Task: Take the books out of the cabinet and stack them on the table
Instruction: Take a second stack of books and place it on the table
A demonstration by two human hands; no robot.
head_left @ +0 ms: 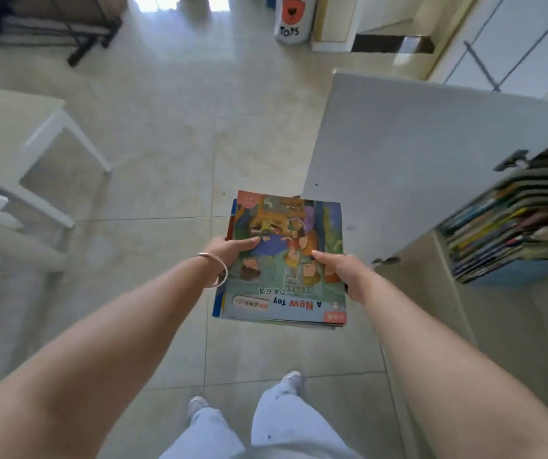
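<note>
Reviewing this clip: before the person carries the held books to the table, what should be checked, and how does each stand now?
1. Left hand grips the held books: ok.
2. Right hand grips the opposite edge: ok.
3. Bundle edges aligned: not ok, lower books stick out at the left.
4. Floor toward the white table free of obstacles: ok.
5. Open cabinet door clear of the arms: ok.
6. Cabinet emptied: not ok, books in the cabinet remain.

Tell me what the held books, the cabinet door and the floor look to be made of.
Held books: glossy printed paper or thin card, judging by the colourful picture cover and slim stacked edges.
Cabinet door: probably laminated or painted board; flat, matt pale grey, with dark metal hinges.
Floor: likely ceramic tile, beige, slightly shiny, with grout lines.
</note>
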